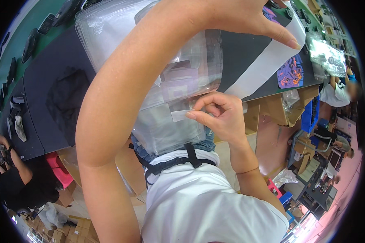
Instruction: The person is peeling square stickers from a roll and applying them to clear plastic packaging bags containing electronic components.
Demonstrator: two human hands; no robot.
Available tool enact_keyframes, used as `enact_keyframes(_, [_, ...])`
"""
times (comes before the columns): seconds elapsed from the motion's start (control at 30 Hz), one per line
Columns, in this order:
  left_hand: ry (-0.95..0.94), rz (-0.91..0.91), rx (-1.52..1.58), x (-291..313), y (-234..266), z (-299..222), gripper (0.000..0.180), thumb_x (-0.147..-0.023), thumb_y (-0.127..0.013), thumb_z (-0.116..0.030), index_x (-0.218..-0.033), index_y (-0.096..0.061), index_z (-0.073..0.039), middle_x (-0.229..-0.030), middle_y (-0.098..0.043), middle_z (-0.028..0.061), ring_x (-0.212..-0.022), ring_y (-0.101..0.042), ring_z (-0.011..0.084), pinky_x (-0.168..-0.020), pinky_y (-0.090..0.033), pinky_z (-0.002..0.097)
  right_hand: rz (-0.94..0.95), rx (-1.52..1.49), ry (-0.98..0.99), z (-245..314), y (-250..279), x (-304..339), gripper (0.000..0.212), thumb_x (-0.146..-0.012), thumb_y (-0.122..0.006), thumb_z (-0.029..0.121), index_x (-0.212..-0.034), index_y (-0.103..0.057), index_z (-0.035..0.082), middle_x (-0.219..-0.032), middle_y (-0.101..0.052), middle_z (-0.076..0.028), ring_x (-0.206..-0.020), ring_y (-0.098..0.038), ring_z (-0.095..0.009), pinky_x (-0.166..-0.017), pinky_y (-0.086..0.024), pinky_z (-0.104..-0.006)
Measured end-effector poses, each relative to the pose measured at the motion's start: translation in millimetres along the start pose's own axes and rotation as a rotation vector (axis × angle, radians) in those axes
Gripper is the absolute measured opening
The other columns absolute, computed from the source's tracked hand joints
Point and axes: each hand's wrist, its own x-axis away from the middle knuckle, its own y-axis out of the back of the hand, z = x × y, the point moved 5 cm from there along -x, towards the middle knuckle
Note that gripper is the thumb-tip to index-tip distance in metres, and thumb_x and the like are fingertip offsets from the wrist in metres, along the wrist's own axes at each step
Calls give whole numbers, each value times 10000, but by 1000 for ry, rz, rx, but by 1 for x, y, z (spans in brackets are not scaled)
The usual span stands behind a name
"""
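Note:
My left hand (231, 16) reaches up across the view and pinches the upper part of a clear plastic bag (178, 121), its thumb near a long white strip (271, 56). Inside the bag I make out a flat purple-grey item (178, 83). Lower down, my right hand (221, 115) pinches a small clear adhesive strip (181, 115) against the front of the bag, thumb and forefinger closed on it. The bag hangs in front of my waist, over the near edge of the dark table (40, 81).
A stack of clear bags (109, 28) lies on the table at the top. A purple patterned sheet (291, 73) sits at the right. Cardboard boxes (271, 109) and a blue crate (312, 115) stand under the table. One seated person (16, 182) is at left, another (336, 89) at right.

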Motion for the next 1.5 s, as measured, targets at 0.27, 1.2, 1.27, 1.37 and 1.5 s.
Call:
enact_keyframes(0.27, [-16,-113,19,3,-5,0,683,-810,-780,-448,-1180,-623,104,-1074,-685,306,-1024,-656,453,-925,-516,453,-174,175,267,5,-8,3,198,-771,-875,117,-861,-718,38,-561,-401,46,-504,-310,-33,-475,-270,-239])
enact_keyframes(1.2, [160,150,225,-10,10,8,556,-803,-786,-421,-1089,-699,47,-1025,-730,240,-961,-704,347,-879,-531,390,186,873,733,-3,-37,44,934,-791,-704,632,-1456,-506,6,-1560,-418,-217,-1497,-315,-368,-1198,-7,-639])
enact_keyframes(1.27, [87,78,276,0,7,5,546,-803,-788,-416,-1085,-704,44,-1022,-732,235,-950,-704,334,-876,-531,385,207,855,709,-13,-39,47,1006,-702,-751,618,-1493,-473,62,-1595,-377,-170,-1511,-292,-343,-1197,-19,-640])
enact_keyframes(1.37, [-70,-83,367,11,10,3,527,-804,-790,-407,-1076,-715,38,-1016,-736,225,-929,-703,309,-871,-530,376,289,880,700,-20,-36,42,1128,-573,-819,587,-1537,-433,146,-1643,-306,-126,-1531,-243,-329,-1193,-44,-647])
enact_keyframes(1.5, [15,70,438,-1,21,10,523,-804,-790,-405,-1079,-720,35,-1038,-735,222,-951,-701,308,-880,-530,376,404,981,713,-15,-33,39,1194,-502,-883,496,-1555,-403,207,-1671,-232,-124,-1543,-203,-329,-1185,-129,-644])
